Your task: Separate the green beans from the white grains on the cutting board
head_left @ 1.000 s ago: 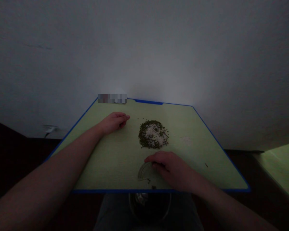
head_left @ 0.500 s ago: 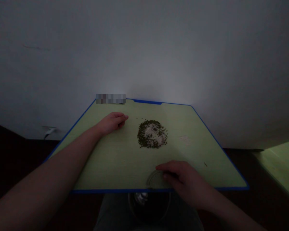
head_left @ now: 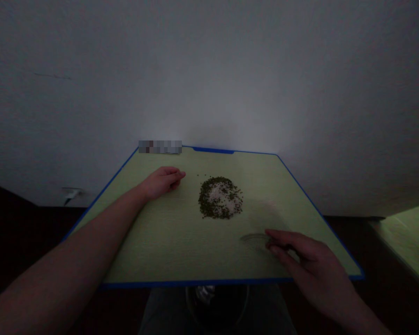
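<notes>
A heap of green mung beans mixed with white rice grains (head_left: pixel 220 197) lies in the middle of the pale table (head_left: pixel 153 246). My left hand (head_left: pixel 165 180) rests on the table left of the heap, fingers curled closed, with nothing visible in them. Between the thumb and fingers of my right hand (head_left: pixel 302 258) is a clear, curved plastic piece with fine markings, which looks like a protractor (head_left: pixel 254 241). It is near the front right of the table; the hand hides part of it. A few stray beans (head_left: pixel 201 175) lie beyond the heap.
A blue edge (head_left: pixel 195 283) borders the table, which stands against a wall (head_left: pixel 209 70). A blurred-out flat item (head_left: pixel 160 147) lies at the far left corner. Below the front edge, a round bin (head_left: pixel 218 311) stands between my legs. A socket with a plug (head_left: pixel 72 194) is on the left wall.
My right hand has moved right with the clear piece, away from the table's front edge. My left hand has stayed by the heap, and the heap looks the same.
</notes>
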Tool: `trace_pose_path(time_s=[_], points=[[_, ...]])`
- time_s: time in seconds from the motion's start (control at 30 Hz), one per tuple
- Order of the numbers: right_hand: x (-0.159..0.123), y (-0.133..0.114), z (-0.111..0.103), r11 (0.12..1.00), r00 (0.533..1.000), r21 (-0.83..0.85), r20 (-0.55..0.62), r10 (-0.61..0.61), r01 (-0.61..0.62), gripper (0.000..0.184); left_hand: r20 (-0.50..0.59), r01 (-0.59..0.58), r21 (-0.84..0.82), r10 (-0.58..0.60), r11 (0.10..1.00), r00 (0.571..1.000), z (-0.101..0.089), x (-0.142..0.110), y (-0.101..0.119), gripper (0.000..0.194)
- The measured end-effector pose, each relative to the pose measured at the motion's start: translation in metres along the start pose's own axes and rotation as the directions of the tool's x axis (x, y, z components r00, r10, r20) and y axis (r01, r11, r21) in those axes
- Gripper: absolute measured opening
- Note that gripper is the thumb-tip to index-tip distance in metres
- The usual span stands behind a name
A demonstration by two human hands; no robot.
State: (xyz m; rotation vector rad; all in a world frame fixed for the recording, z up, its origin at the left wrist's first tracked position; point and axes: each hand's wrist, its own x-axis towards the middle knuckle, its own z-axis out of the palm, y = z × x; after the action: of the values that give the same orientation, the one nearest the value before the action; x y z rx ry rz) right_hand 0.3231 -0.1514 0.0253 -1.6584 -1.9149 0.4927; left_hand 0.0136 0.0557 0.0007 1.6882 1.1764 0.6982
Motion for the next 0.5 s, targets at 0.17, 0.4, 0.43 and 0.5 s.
trace_pose_path(time_s=[0.17, 0.4, 0.43, 0.5], points=[[-0.008, 0.01, 0.0, 0.871, 0.888, -0.331, -0.157, -0.431, 0.364, 0.025, -0.003, -0.005, -0.004, 0.005, 1.0, 1.0, 0.0, 0.002, -0.003, 0.037], [-0.002, 0.012, 0.033, 0.71, 0.809, -0.501, -0.032, -0.587, 0.495, 0.026, -0.027, 0.013, 0.041, -0.012, 0.999, 1.0, 0.0, 0.001, 0.0, 0.037], [0.0, 0.013, 0.036, 0.713, 0.812, -0.498, -0.029, -0.583, 0.493, 0.026, -0.027, 0.01, 0.042, -0.009, 0.999, 1.0, 0.0, 0.001, 0.0, 0.037], [0.004, 0.013, 0.041, 0.721, 0.821, -0.492, -0.021, -0.57, 0.488, 0.027, -0.031, 0.008, 0.035, -0.006, 0.999, 0.999, 0.0, 0.002, 0.0, 0.037]])
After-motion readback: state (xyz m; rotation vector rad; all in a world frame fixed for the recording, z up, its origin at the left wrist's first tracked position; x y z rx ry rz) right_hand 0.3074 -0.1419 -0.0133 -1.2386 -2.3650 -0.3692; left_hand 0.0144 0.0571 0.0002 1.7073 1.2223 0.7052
